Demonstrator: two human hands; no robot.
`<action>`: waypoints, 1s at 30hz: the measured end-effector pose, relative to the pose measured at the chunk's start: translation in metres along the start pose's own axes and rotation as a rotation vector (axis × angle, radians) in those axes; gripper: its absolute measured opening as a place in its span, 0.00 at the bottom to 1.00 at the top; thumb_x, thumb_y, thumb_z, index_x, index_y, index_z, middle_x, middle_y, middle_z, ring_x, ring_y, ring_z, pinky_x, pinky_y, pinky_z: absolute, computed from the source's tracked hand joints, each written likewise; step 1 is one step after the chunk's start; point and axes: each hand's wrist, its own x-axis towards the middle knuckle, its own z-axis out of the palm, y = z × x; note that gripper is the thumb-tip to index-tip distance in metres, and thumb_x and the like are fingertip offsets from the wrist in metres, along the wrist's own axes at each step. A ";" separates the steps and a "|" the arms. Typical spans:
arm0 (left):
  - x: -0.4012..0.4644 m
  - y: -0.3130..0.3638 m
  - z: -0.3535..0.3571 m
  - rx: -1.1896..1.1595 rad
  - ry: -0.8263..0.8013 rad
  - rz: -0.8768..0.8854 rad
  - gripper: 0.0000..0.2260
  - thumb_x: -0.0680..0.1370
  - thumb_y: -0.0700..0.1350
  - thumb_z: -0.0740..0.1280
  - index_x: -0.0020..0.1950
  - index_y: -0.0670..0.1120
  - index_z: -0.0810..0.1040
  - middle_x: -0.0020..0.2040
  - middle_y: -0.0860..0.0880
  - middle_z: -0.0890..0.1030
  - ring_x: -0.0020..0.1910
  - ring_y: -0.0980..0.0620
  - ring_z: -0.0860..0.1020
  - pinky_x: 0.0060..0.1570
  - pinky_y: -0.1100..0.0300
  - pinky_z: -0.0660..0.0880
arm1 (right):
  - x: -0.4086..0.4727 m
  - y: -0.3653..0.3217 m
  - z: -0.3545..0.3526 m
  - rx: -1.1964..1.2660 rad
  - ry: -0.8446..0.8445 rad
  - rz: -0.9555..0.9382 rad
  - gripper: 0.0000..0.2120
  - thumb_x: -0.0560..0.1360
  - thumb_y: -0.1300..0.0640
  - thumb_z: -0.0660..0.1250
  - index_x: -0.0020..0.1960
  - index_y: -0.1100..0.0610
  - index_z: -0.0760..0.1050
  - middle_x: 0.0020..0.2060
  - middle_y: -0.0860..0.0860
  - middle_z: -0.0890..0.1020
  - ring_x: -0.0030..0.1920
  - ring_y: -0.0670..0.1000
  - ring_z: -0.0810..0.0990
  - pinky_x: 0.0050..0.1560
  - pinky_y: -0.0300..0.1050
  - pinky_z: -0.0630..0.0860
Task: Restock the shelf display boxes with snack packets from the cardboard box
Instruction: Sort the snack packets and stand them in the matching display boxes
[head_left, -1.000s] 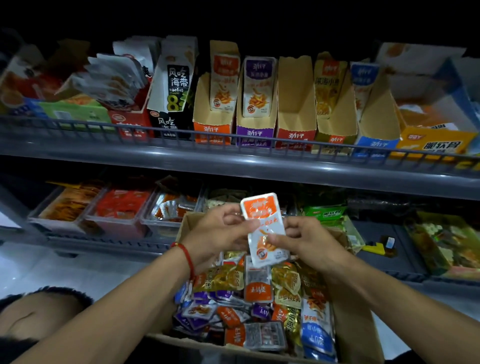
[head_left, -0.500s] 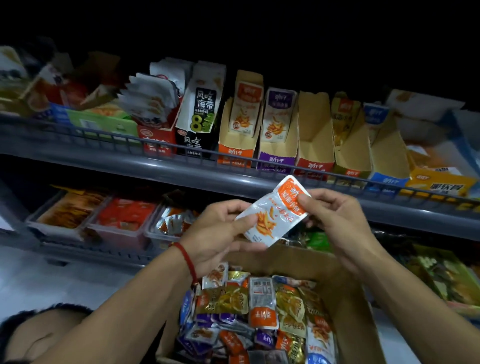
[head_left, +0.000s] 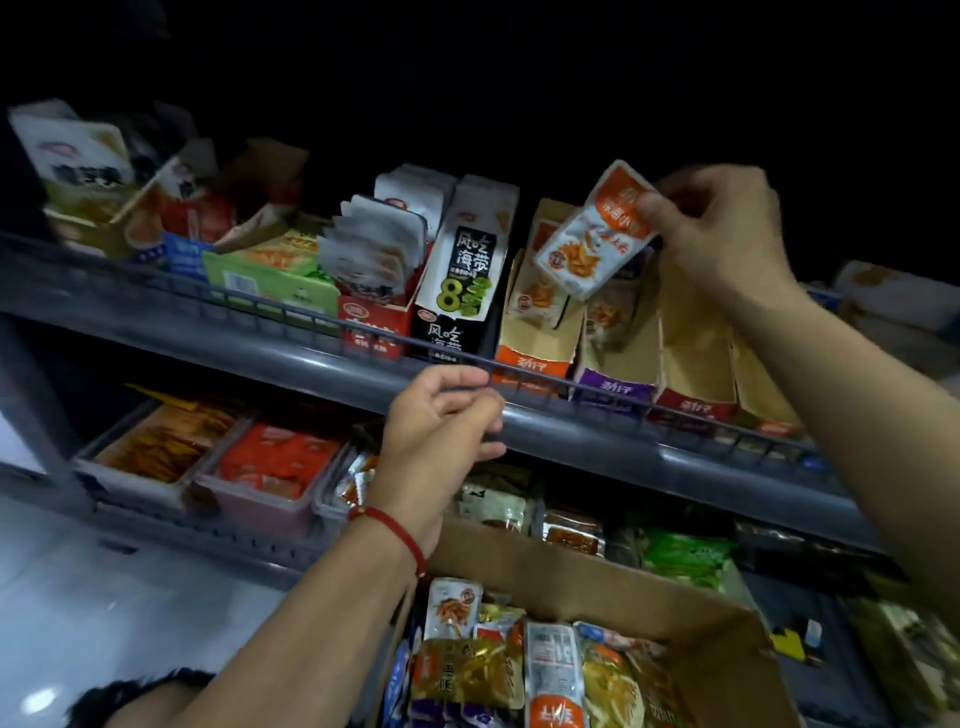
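My right hand (head_left: 722, 234) pinches an orange and white snack packet (head_left: 597, 228) by its top corner, tilted, just above the orange display box (head_left: 535, 358) on the upper shelf. That box holds a matching packet (head_left: 540, 301). Beside it stand a purple display box (head_left: 615, 384) and a red display box (head_left: 693, 402). My left hand (head_left: 441, 421) hovers in front of the shelf rail with fingers loosely curled, holding nothing. The cardboard box (head_left: 675, 608) sits low in front of me, filled with several mixed snack packets (head_left: 467, 670).
A grey wire rail (head_left: 260, 312) runs along the upper shelf's front edge. A black seaweed box (head_left: 460, 291) and white packets (head_left: 374, 249) stand left of the orange box. Clear trays (head_left: 260, 493) of red and orange snacks line the lower shelf. Pale floor lies at lower left.
My right hand has lifted the packet up to the upper shelf, over the orange box. My left hand has let go of it and stays lower, near the rail.
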 end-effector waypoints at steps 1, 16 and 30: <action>0.001 -0.001 -0.001 0.031 0.000 -0.001 0.07 0.78 0.38 0.71 0.55 0.46 0.79 0.51 0.43 0.84 0.49 0.45 0.84 0.44 0.54 0.83 | 0.009 0.002 0.007 -0.051 -0.011 -0.018 0.13 0.81 0.51 0.68 0.62 0.55 0.81 0.56 0.50 0.83 0.56 0.47 0.81 0.53 0.38 0.74; 0.009 -0.002 -0.004 0.185 -0.044 -0.006 0.07 0.78 0.40 0.70 0.52 0.51 0.79 0.51 0.48 0.83 0.48 0.50 0.83 0.43 0.56 0.82 | 0.031 0.025 0.086 -0.312 -0.293 0.144 0.14 0.83 0.53 0.64 0.67 0.52 0.74 0.52 0.53 0.78 0.53 0.54 0.80 0.55 0.51 0.78; 0.006 -0.004 0.000 0.205 -0.058 -0.027 0.08 0.78 0.40 0.69 0.53 0.51 0.78 0.52 0.48 0.82 0.48 0.50 0.83 0.45 0.54 0.84 | 0.037 0.025 0.089 -0.550 -0.274 -0.113 0.18 0.84 0.49 0.60 0.71 0.52 0.67 0.65 0.60 0.71 0.60 0.62 0.75 0.58 0.55 0.75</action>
